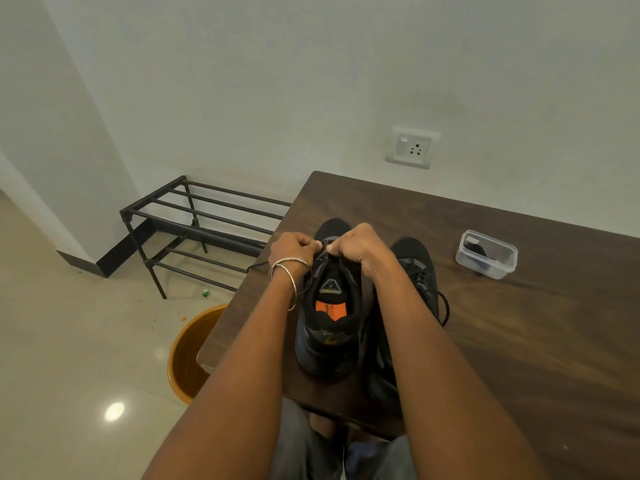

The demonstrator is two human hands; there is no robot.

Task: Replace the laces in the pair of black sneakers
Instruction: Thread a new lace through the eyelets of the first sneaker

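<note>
Fingers (313,244) of left hand (291,247) curled, pinching what looks like black lace (327,252) at the mid eyelets of the near sneaker (329,323); fingers of right hand (356,245) curled same way on the opposite side. Both hands close together over the tongue, nearly touching.

Near sneaker sits on tabletop (519,341) by its left edge, heel toward the person, orange insole label visible. Second sneaker (415,271) just beside it on the right, partly behind right forearm; appears laced, w/ a lace loop trailing on tabletop.

Progress (judgement): roughly midway. One shoe seems done or untouched, can't tell which; the held shoe is mid-lacing or mid-unlacing. A dark lace end (256,266) hangs off the tabletop's left edge.

Hard to read: eyelets and lace path hidden by hands; black on black. Clear plastic container (486,254) well apart to the right holds sth dark, possibly spare laces, not sure.
</note>
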